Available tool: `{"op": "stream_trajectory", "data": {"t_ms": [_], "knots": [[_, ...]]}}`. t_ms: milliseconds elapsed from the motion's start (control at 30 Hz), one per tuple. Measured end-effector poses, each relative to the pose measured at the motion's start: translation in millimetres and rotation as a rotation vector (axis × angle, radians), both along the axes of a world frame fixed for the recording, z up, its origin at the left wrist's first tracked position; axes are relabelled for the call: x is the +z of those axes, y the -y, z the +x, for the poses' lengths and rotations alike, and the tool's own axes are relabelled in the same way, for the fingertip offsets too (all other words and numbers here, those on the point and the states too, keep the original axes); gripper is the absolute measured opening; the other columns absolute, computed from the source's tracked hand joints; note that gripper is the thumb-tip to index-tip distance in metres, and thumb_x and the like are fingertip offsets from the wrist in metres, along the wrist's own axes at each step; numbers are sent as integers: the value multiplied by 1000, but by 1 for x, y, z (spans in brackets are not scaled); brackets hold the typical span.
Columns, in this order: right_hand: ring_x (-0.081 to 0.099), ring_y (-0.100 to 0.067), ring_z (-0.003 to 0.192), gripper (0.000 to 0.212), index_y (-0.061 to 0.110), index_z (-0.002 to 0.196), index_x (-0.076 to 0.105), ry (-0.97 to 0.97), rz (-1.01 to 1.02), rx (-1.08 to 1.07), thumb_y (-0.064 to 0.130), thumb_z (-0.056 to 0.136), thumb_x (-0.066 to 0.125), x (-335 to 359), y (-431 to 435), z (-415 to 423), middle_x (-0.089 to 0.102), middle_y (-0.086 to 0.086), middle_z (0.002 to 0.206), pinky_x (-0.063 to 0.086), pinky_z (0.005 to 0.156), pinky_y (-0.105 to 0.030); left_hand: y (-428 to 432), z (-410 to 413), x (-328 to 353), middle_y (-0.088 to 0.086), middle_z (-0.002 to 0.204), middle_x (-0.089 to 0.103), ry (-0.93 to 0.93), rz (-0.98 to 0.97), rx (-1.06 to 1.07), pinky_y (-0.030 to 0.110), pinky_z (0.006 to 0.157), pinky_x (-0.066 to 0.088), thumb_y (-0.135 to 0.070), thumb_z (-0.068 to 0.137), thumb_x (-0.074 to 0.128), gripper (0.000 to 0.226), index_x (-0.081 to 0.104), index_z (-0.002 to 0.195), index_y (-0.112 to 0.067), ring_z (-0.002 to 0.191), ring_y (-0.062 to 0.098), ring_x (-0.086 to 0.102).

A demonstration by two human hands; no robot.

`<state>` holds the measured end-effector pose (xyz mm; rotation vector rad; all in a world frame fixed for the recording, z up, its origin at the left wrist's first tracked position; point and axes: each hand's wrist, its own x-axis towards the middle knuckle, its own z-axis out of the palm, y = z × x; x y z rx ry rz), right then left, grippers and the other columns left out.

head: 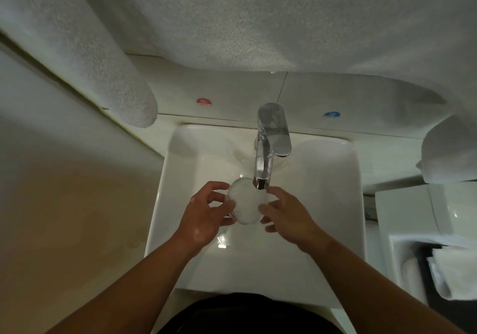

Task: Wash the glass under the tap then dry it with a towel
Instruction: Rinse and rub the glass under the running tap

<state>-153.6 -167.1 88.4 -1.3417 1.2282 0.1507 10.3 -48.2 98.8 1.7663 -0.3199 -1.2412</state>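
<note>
A clear glass (245, 200) stands upright under the spout of the chrome tap (268, 147), over the white sink (330, 204). It looks full of frothy water. My left hand (206, 216) grips the glass from its left side, thumb and fingers around the wall. My right hand (286, 216) is at the glass's right side, fingertips touching its rim and wall. White towels (232, 23) hang above the sink, across the top of the view.
A rolled white towel (108, 70) hangs at upper left, another towel (449, 152) at right. Red (204, 102) and blue (331, 114) tap labels sit on the ledge behind the sink. A beige counter (77, 204) lies left; a white box with folded cloths (438, 256) lies right.
</note>
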Motion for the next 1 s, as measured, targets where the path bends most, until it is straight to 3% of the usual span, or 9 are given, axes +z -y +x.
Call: {"op": "stream_trajectory", "data": {"t_ms": [233,333,400,567,667,733,800,867,1000], "knots": [[74,-22,73,31,11,119,66,93,44,-307,1,91,62,-7,-23,24,72,-9,99,66,71,-34,-3,-4,1,2,122,65,133,18,-25,46,91,63,-31,86,82,58,50,135,-32,108,23,69],[75,-24,76,24,8,111,67,129,84,-362,0,89,63,-6,-30,32,73,-10,94,66,71,-36,-9,-21,-4,-3,126,64,161,-8,-28,33,87,63,-22,85,83,71,41,140,-41,110,16,68],[75,-24,71,19,9,107,66,63,-6,-295,4,89,62,-8,-32,35,73,-9,92,66,63,-33,-12,-28,-8,-3,129,66,217,-18,-35,25,88,61,-15,89,78,76,36,148,-40,113,15,68],[65,-4,42,20,14,93,66,-118,-297,-28,25,103,52,-14,-23,36,70,2,68,49,45,-7,-10,-23,-12,2,141,60,194,10,-68,50,97,60,-10,93,72,76,35,151,-44,122,26,65],[71,-11,54,8,14,102,66,-53,-214,-30,16,95,61,-13,-25,30,73,-3,78,59,56,-17,-12,-20,-11,0,139,61,213,18,-79,50,94,61,-18,91,74,76,37,152,-43,120,26,66],[74,-16,62,22,17,112,64,-35,-200,-37,12,90,65,-14,-27,28,74,-6,91,63,61,-24,-15,-19,-12,0,137,63,237,16,-93,49,91,63,-28,86,72,76,37,152,-45,117,24,68],[74,-16,62,12,13,103,68,-91,-328,32,18,95,59,-17,-25,27,76,-5,85,64,65,-28,-16,-18,-14,3,138,63,230,16,-108,50,90,63,-27,86,71,76,38,152,-44,117,25,68],[73,-16,57,26,10,87,69,-110,-395,60,22,102,52,-17,-23,26,74,-4,72,64,62,-30,-15,-19,-12,7,142,60,199,20,-123,50,90,63,-15,92,71,75,37,153,-42,121,28,66],[74,-15,58,16,12,90,64,-76,-347,114,18,102,54,-14,-22,24,73,-6,82,62,59,-22,-16,-18,-14,4,142,59,255,18,-163,47,92,63,-11,94,68,77,33,152,-48,121,28,65]]}}
